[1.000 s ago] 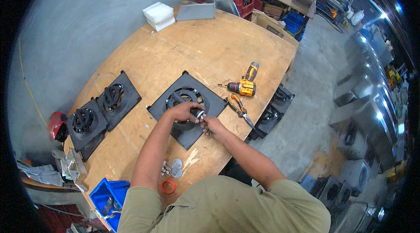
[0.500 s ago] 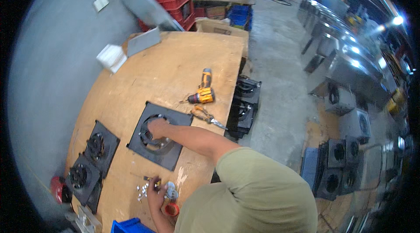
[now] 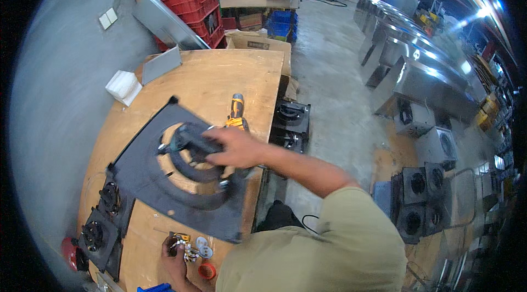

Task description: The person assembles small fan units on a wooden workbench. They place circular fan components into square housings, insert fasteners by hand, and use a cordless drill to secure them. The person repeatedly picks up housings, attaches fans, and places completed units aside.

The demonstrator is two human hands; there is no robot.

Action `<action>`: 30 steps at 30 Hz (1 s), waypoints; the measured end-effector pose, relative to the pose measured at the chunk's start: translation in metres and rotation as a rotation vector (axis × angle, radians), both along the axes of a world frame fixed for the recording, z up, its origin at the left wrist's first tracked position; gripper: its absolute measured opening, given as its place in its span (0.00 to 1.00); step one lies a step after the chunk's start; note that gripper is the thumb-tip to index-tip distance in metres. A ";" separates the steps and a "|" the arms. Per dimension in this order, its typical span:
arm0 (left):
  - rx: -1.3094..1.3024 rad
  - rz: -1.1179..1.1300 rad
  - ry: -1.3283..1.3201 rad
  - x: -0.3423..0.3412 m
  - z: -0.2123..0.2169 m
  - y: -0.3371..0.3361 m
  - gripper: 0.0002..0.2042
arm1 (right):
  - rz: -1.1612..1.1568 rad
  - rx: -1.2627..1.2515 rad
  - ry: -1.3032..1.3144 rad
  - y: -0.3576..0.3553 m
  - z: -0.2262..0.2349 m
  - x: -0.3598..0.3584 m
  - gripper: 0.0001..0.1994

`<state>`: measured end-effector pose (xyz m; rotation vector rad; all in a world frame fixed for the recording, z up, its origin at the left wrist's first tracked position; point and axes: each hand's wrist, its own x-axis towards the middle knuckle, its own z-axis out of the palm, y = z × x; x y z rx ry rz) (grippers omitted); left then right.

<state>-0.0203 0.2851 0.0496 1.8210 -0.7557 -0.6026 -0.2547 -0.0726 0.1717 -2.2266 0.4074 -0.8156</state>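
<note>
My right hand grips the dark ring-shaped piece in the middle of a square black burner plate. That plate is raised and tilted above the table, looming large, with the wood showing through its round opening. Low on the table, my left hand has its fingers curled together beside a screwdriver with a yellow and black handle. Small white and metal fittings lie by its fingertips; what it pinches is too small to tell. Nearby are round grey discs and a red ring-shaped piece.
A yellow and black drill lies behind the raised plate, partly covered. More black plates sit at the table's left edge. A white block and a grey panel stand at the far left. Red crates are stacked beyond.
My right hand has lifted the black plate off the table toward me and tilted it. It now covers the pliers and part of the drill. My left hand stays by the small fittings.
</note>
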 end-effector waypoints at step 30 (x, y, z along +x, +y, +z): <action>0.213 -0.548 -0.951 -0.247 -0.138 -0.643 0.22 | -0.005 0.152 0.916 -0.330 -0.416 -0.249 0.19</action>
